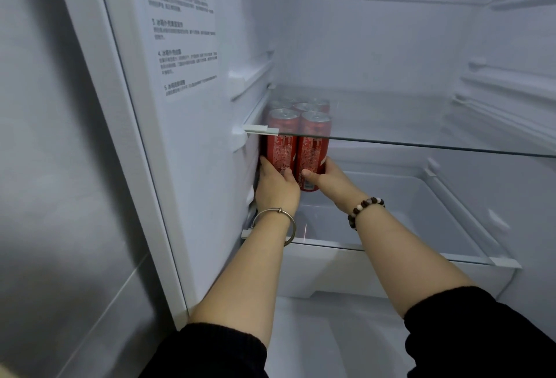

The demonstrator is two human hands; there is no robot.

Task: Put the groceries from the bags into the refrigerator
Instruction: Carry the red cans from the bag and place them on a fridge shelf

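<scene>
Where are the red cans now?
In the head view, the red cans are at the refrigerator's left wall, under the glass shelf; the left hand and right hand each grip a front one.

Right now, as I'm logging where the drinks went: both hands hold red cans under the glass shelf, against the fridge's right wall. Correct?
Not quite: the head view shows the red cans against the fridge's left wall, not the right. The rest holds: the left hand and the right hand each grip a front can under the glass shelf.
</scene>
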